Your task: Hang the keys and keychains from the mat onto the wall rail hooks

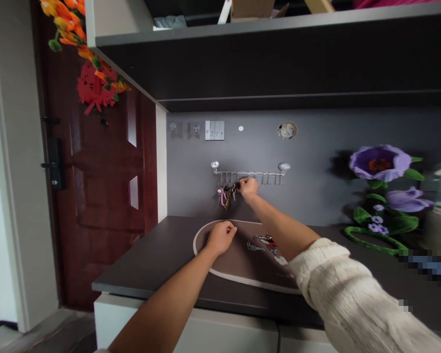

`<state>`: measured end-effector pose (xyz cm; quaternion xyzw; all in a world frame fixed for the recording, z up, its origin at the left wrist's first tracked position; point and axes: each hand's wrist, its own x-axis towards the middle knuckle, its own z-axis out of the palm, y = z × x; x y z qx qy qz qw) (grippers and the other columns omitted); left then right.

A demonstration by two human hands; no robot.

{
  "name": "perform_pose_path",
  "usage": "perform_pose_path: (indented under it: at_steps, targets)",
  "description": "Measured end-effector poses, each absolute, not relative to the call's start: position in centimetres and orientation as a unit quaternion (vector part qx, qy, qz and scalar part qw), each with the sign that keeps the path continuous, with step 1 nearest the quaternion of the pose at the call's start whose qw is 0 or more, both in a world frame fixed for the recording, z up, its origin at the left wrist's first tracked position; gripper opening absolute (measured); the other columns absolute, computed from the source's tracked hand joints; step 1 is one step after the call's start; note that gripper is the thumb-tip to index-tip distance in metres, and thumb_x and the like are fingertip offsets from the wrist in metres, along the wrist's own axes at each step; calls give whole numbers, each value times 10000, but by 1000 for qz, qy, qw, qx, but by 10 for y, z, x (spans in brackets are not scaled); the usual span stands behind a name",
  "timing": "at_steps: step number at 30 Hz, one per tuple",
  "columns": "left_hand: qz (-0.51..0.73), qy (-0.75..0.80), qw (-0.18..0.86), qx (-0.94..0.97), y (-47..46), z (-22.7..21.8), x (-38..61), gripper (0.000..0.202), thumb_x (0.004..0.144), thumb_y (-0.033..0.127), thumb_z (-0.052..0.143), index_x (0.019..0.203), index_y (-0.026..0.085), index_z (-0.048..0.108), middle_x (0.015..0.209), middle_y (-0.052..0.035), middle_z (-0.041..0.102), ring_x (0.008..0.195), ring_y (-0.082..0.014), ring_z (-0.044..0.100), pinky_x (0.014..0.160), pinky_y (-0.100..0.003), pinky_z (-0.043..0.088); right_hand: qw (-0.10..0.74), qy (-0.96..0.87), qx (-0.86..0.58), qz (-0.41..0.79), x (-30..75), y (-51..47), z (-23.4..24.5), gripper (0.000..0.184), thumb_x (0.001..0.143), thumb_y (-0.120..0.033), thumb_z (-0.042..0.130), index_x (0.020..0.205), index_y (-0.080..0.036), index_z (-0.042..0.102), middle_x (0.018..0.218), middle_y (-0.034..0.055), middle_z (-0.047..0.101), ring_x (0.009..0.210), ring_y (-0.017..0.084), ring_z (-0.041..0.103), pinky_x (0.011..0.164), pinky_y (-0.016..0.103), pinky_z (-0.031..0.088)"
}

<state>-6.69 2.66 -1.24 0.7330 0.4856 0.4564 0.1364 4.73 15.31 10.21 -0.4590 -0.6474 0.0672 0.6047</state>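
My right hand (248, 188) reaches up to the metal hook rail (250, 172) on the grey wall, fingers pinched at a hook beside a bunch of keys (226, 192) with a pink strap. What it pinches is too small to make out. My left hand (221, 236) hovers over the oval brown mat (238, 274) on the dark countertop, fingers curled closed. Several loose keys (265, 243) lie on the mat to its right.
A dark red door (95, 196) with a black handle stands at the left. Purple felt flowers (385, 191) decorate the right wall. A dark shelf (279, 59) overhangs the counter. Wall switches (214, 130) and two small hooks sit above the rail.
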Motion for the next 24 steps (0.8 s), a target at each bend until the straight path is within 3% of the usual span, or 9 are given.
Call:
perform_pose_path:
  at_steps: [4,12,24]
  targets:
    - [450,496,144,728,27,-12,-67,213,747,290,438,690,153,592,657,-23,604,604,-113,519,583,-223,368,571,-601,-557,48,44,148,102,189,702,-144,482,694,-110,668,592,73,626,687,147,616,629,186,446]
    - [464,490,174,717,27,-12,-67,198,734,285,456,686,146,587,630,-16,585,585,-110,507,572,-220,365,565,-614,-550,35,51,145,90,201,703,-148,464,697,-125,663,610,84,636,704,160,613,635,206,445]
    - [412,538,234,697,23,-10,-71,145,685,284,542,664,153,600,618,0,584,563,-98,486,554,-204,355,581,-620,-501,163,77,95,63,172,704,-158,441,744,-136,607,668,48,637,614,111,597,629,232,459]
